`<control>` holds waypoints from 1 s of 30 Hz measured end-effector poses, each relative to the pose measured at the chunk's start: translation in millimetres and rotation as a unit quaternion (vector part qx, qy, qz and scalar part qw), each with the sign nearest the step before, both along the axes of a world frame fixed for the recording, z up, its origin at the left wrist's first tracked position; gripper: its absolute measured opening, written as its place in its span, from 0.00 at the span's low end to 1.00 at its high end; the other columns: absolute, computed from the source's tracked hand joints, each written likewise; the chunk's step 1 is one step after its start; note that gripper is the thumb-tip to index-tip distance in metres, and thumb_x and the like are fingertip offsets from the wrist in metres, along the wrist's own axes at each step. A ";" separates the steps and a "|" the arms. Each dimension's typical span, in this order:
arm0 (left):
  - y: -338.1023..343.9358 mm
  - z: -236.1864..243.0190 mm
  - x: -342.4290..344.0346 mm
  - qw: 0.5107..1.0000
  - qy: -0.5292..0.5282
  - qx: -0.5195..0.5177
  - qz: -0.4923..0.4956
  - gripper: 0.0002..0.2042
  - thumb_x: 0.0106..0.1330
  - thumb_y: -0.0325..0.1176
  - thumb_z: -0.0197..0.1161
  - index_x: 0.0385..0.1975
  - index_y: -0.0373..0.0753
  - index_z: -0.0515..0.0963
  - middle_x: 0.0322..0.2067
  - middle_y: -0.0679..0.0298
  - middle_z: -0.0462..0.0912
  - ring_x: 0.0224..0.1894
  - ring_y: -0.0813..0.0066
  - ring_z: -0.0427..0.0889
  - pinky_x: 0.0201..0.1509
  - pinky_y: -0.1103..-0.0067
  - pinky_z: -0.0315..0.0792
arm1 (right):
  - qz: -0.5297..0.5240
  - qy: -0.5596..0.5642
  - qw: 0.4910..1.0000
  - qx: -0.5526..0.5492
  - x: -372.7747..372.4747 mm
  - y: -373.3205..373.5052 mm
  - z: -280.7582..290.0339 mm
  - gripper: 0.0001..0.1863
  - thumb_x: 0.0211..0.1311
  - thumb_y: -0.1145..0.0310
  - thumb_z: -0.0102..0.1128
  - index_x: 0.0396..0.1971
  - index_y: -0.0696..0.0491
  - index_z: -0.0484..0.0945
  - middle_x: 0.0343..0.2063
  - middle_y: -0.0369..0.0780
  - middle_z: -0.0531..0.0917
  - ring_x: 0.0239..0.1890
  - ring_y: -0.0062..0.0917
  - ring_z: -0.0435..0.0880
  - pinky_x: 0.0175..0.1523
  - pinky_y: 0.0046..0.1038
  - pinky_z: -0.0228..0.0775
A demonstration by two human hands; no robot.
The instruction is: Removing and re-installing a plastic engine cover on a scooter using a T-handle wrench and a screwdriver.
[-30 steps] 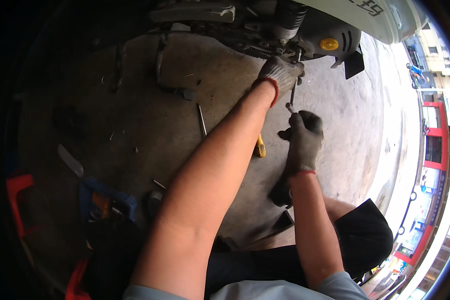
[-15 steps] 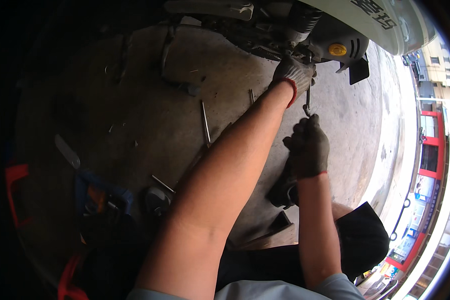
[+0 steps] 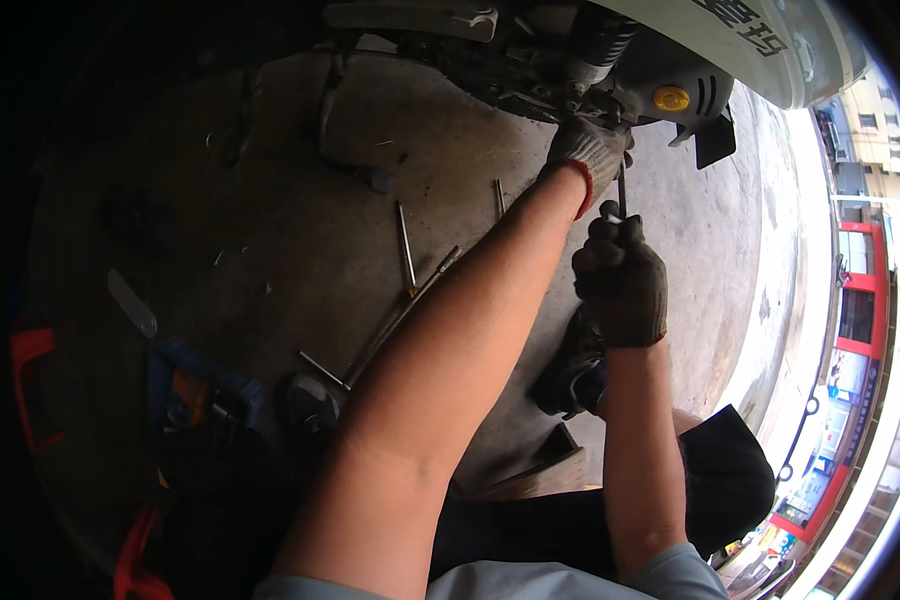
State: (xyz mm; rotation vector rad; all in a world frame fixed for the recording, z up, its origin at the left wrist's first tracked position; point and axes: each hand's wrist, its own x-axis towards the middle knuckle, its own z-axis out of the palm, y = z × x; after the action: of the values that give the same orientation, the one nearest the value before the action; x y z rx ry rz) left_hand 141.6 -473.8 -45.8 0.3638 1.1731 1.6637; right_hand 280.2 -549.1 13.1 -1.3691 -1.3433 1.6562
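My left hand [image 3: 588, 146], in a pale knit glove with a red cuff, reaches up against the underside of a scooter [image 3: 660, 70], below its shock absorber [image 3: 592, 70]. Its fingers curl close to the metal parts there, and what they grip is hidden. Below and to the right, my right hand [image 3: 625, 285], in a dark glove, is closed round the lower end of a slim metal wrench [image 3: 623, 190]. The wrench's shaft runs up beside my left hand, where its top end is hidden.
On the concrete floor [image 3: 470, 130] lie metal rods [image 3: 406, 245] and a flat blade-like piece [image 3: 132, 302]. A blue tool case [image 3: 200, 375] sits at the lower left, near my shoe [image 3: 312, 405]. A black flap [image 3: 715, 145] hangs from the scooter beside an orange reflector [image 3: 671, 98].
My right hand has closed round the lower end of the wrench, which showed above its fingertips before. The left hand has stayed nearly in place.
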 end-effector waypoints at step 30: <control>-8.3 0.1 -11.0 0.970 0.199 0.130 0.053 0.07 0.60 0.30 0.61 0.37 0.40 0.76 0.28 0.68 0.82 0.20 0.82 0.72 0.19 0.82 0.64 | -0.028 -0.058 0.995 0.071 -13.4 -11.7 0.6 0.13 0.68 0.64 0.51 0.41 0.60 0.75 0.27 0.39 0.79 0.21 0.21 0.76 0.25 0.24 0.70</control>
State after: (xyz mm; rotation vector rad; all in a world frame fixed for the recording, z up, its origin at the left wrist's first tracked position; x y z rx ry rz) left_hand 130.7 -482.0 -45.7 0.8436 1.2809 1.8990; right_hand 266.8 -560.8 13.7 -1.4247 -1.4450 1.4348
